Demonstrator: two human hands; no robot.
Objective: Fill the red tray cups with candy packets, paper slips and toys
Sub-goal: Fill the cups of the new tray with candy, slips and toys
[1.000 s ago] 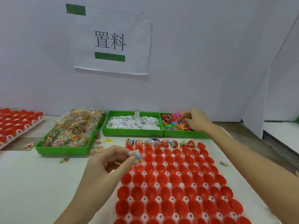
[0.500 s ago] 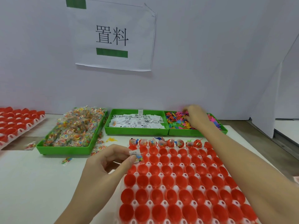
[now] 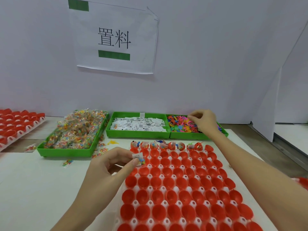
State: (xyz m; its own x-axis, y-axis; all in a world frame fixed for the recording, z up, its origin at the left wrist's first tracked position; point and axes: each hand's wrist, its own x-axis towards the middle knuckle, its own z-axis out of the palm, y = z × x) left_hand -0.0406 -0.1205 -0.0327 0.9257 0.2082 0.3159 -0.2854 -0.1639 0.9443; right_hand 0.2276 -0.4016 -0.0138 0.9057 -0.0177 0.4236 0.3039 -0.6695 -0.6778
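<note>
Left fingertips (image 3: 135,161) pinch a paper slip (image 3: 137,155) and candy packet (image 3: 141,161) together, just above the red tray (image 3: 183,189) edge; light, crinkly, probably slippery, best held by the edges. Right fingers (image 3: 194,117), curled, pick among toys (image 3: 180,125) in the green bin (image 3: 188,135). Beyond: three green bins; roughly eight far-row cups filled.
</note>
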